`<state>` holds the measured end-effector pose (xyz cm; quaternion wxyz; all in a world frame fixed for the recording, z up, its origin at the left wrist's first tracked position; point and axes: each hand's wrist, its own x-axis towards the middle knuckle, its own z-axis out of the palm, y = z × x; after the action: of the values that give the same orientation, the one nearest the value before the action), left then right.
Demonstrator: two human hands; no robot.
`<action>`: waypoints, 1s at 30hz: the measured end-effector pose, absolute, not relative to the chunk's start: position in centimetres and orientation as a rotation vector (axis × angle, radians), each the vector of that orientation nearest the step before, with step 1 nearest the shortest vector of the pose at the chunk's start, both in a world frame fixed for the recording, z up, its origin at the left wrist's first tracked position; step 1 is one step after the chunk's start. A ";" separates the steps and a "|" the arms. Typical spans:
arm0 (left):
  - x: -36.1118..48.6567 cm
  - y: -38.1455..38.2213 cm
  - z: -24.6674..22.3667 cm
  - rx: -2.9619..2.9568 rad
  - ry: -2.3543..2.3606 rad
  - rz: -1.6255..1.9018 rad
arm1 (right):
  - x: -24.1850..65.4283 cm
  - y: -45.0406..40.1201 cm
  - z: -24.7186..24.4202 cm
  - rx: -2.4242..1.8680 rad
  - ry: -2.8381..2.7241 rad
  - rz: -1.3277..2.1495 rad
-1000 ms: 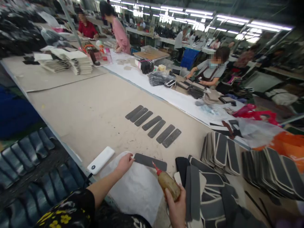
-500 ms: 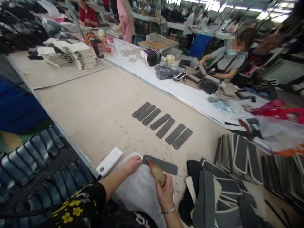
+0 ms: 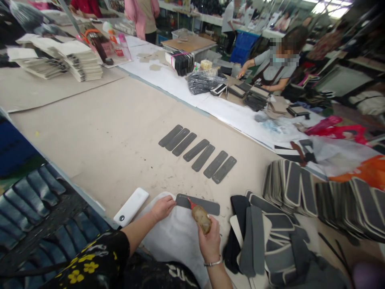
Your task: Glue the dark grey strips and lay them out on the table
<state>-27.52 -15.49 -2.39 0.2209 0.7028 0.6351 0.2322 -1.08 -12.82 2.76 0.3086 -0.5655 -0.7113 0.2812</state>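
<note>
A dark grey rounded strip [image 3: 207,204] lies at the table's near side, partly on a whitish sheet [image 3: 168,228]. My left hand [image 3: 163,207] pinches the left end of this strip. In my right hand [image 3: 210,237] is a squat yellowish-brown glue bottle [image 3: 201,218], tilted, its red nozzle pointing down at the strip near the left end. A thin line of something shows on the strip by the tip. Farther up the table, several similar dark strips [image 3: 195,149] lie in a slanted row with shiny marks along their edges.
A white phone [image 3: 131,206] lies left of my left arm. Piles of grey and black pieces [image 3: 258,237] and stacked edged pieces [image 3: 288,186] fill the right side. Dark glossy pieces [image 3: 33,200] lie at lower left. A co-worker [image 3: 273,66] handles small panels across the table.
The nozzle has moved a little rightward along the strip. My left hand keeps its pinch on the strip's end. The whole view has shifted slightly. The co-worker's hand has moved away from the panels.
</note>
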 end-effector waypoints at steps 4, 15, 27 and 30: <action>-27.5 -15.5 -2.6 1.935 1.784 0.616 | 1.7 -12.5 2.5 -1.632 -1.810 0.675; -27.7 -15.5 -3.0 1.980 1.782 0.605 | 7.7 -12.5 2.6 -1.970 -1.536 0.627; -27.5 -15.6 -3.4 2.050 1.817 0.612 | 3.3 -13.8 4.1 -1.777 -1.606 0.821; -27.6 -15.7 -3.3 2.069 1.823 0.579 | 0.0 -13.9 3.7 -1.578 -1.720 0.949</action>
<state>-27.58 -15.70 -3.28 0.1613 0.7246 0.6386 0.2026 0.00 -13.89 3.69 0.3061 -0.5962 -0.6498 0.3586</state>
